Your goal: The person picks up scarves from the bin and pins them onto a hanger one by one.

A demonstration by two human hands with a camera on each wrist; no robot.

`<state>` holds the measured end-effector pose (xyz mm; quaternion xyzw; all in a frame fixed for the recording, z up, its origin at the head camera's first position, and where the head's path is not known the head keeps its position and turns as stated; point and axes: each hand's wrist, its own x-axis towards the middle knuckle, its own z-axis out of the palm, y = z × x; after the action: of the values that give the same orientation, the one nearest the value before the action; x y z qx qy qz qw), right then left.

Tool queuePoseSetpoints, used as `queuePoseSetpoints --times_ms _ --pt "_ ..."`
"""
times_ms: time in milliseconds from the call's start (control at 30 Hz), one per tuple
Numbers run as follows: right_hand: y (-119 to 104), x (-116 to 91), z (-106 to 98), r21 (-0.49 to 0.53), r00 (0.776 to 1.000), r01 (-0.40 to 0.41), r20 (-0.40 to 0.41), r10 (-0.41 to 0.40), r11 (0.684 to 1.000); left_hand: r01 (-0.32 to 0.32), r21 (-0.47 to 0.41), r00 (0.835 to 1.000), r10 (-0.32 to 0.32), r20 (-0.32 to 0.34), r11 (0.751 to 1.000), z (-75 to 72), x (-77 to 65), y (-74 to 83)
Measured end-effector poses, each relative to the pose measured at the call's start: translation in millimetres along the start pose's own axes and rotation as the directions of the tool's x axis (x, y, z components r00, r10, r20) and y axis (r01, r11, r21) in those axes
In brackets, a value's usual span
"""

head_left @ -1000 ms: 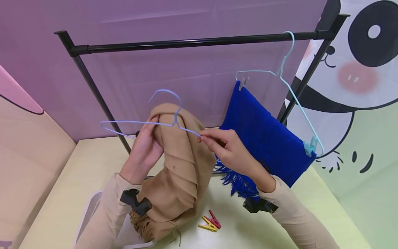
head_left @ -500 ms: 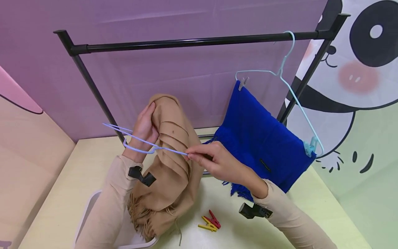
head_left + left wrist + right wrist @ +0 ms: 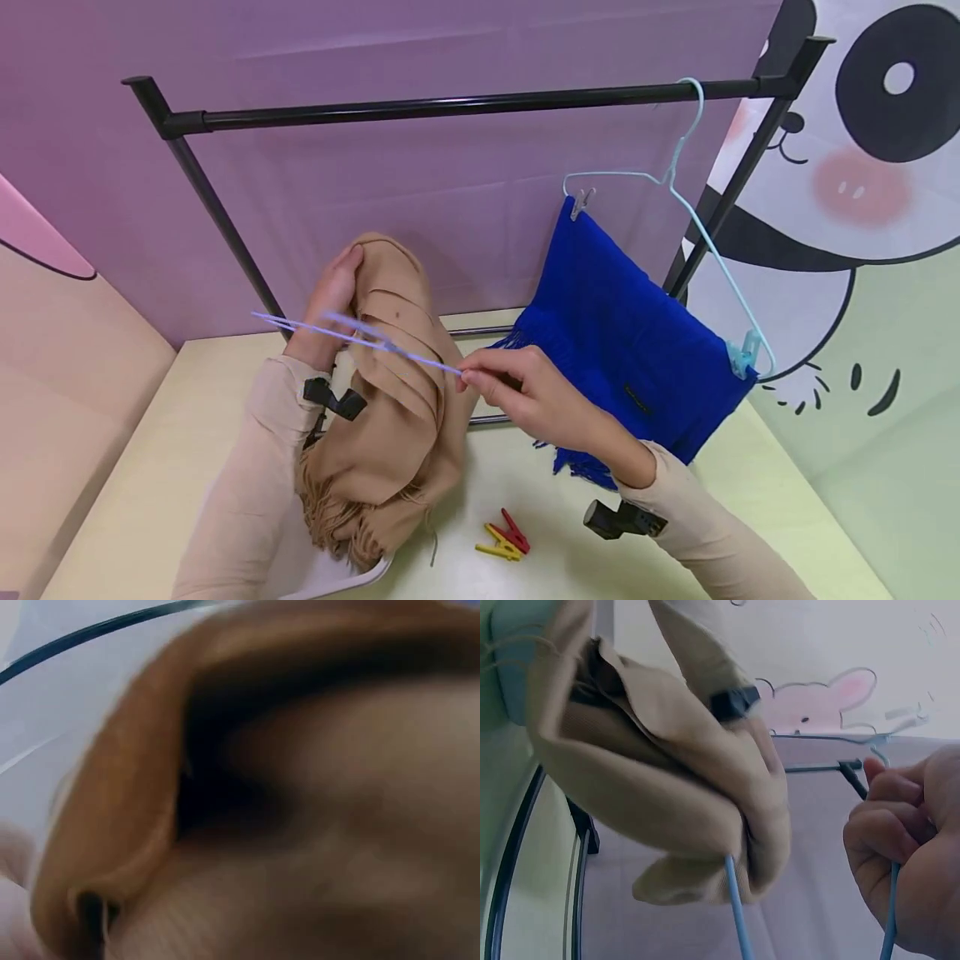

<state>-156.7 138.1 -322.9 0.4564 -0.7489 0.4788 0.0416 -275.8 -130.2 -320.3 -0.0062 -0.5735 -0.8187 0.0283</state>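
Observation:
My left hand point(image 3: 333, 285) holds a folded tan scarf point(image 3: 401, 408) near its upper end, some of the fingers hidden by the cloth. Its fringe hangs down over a white tray point(image 3: 375, 575). Between thumb and fingers of my right hand point(image 3: 536, 396), one end of a thin lavender hanger point(image 3: 427, 361) is pinched. That hanger is seen nearly edge-on in the head view and crosses before the scarf and the left wrist. In the right wrist view the scarf point(image 3: 675, 787) hangs beside the right hand point(image 3: 907, 832). Brown cloth point(image 3: 127, 772) fills much of the left wrist view.
A black rack point(image 3: 450, 106) spans the back. From its right side a light-blue hanger point(image 3: 720, 250) carries a blue fringed scarf point(image 3: 615, 350), fastened by a grey clip point(image 3: 581, 205) and a teal clip point(image 3: 744, 357). Yellow and red clothespins point(image 3: 513, 533) lie on the table.
The lavender hanger has tipped from upright, hook on top, to nearly flat. My right hand has come lower and left. The left hand and tan scarf have shifted up and left.

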Motion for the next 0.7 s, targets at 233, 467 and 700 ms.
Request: queuePoseSetpoints --times_ms 233,467,700 --pt "9.2 -0.8 -13.9 0.029 0.983 -0.116 -0.143 0.119 0.993 -0.114 0.404 0.994 0.103 0.048 0.908 0.6 -19.5 7.3" --pt "11.5 -4.7 -25.0 0.007 0.965 -0.175 -0.199 0.173 0.985 -0.193 0.663 0.953 -0.024 0.303 0.724 -8.1 -35.6 19.3" --pt "10.6 -6.4 -24.9 -0.063 0.943 -0.222 -0.268 0.198 0.973 -0.154 0.537 0.869 -0.144 0.472 0.830 -14.2 -59.5 20.3"
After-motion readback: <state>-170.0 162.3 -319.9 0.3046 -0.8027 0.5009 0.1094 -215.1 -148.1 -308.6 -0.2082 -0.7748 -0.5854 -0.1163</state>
